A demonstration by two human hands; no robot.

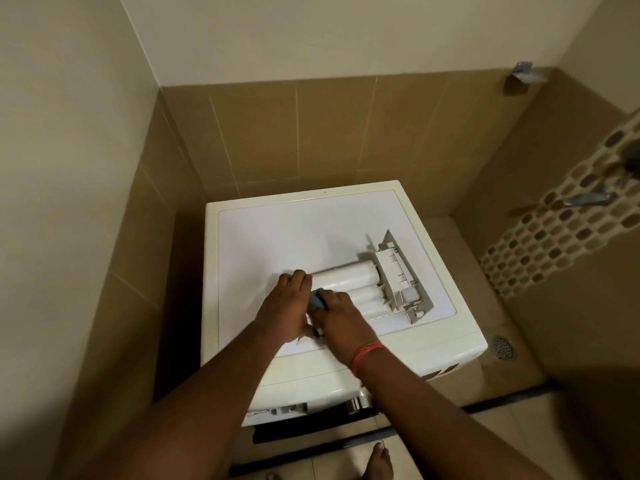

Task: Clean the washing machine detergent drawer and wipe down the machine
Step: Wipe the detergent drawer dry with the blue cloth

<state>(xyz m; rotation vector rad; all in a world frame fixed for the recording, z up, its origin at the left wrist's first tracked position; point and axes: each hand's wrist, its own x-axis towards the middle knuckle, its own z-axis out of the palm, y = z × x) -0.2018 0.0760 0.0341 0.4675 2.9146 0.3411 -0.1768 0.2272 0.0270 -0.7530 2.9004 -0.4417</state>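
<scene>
The detergent drawer (374, 289) is lying upside down, out of its slot, on top of the washing machine (277, 233). The left hand (287, 306) is curling over the drawer's near end, steadying it; the right hand (341, 318) is gripping a blue cloth (318, 298) against it. Drawer cleaning appears underway; wiping the machine and refitting seemingly remain.

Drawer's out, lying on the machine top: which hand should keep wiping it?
Probably the right hand: it grips the blue cloth against the near end of the detergent drawer. The left hand rests on that end beside it, well placed to steady the drawer on the washing machine.
</scene>
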